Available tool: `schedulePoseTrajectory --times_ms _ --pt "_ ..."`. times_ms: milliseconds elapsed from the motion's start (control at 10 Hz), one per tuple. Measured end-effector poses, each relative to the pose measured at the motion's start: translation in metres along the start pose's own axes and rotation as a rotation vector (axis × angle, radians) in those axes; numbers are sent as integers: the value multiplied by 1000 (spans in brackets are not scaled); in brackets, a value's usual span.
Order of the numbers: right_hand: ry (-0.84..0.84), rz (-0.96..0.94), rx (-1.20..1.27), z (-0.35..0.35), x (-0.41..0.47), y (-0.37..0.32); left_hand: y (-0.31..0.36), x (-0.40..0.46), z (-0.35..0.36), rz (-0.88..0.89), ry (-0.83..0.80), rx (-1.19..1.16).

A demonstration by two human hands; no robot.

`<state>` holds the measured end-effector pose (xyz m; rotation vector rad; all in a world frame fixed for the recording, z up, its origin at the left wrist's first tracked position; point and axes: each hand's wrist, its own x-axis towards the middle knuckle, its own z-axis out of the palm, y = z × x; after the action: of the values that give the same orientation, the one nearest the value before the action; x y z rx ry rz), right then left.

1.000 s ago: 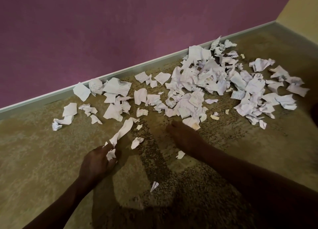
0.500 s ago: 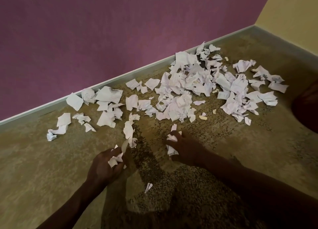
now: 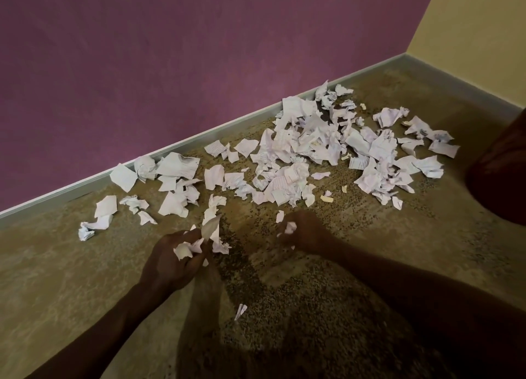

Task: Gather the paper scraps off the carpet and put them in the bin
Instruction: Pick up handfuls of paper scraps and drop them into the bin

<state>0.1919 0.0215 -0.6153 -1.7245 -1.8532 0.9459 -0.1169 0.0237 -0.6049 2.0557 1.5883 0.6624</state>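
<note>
**SCRAP COLLECTION: EARLY STAGE, BOTH HANDS LOADED**

Purple wall at rear, yellow wall at right, grey skirting along the base; mottled brown carpet across the whole floor.

Main pile of scraps spread from mid-frame toward the corner, thickest near the skirting, likely left for last as furthest from reach; smaller cluster at left, just beside the skirting; one stray scrap alone on the carpet between the forearms, near the camera.

Dark red rounded object at right edge, cut off by the frame; possibly the bin, cannot tell.

Left hand raised just off the carpet, fingers curled round several scraps, one long piece standing up out of the grip; held as a bundle, presumably to save trips to the bin. Right hand low by the near edge of the main pile, fingers curled, pinching at least one small white scrap; exact amount held unclear from motion blur.

Faint ruled lines and handwriting visible on several scraps; too small to read; no brands or labels seen.

Judged progress: little gathered, most paper not yet lifted.
</note>
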Motion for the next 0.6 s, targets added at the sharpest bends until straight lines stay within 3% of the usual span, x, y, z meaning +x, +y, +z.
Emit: schedulePoseTrajectory --times_ms 100,200,300,600 --pt "-12 109 120 -40 13 -19 9 10 -14 -151 -125 -90" --pt "9 147 199 -79 18 -37 13 38 -19 277 -92 356" --pt "23 176 362 -113 8 -58 54 60 -35 138 10 45" --pt "119 109 349 -227 -25 -75 211 113 -55 474 95 46"
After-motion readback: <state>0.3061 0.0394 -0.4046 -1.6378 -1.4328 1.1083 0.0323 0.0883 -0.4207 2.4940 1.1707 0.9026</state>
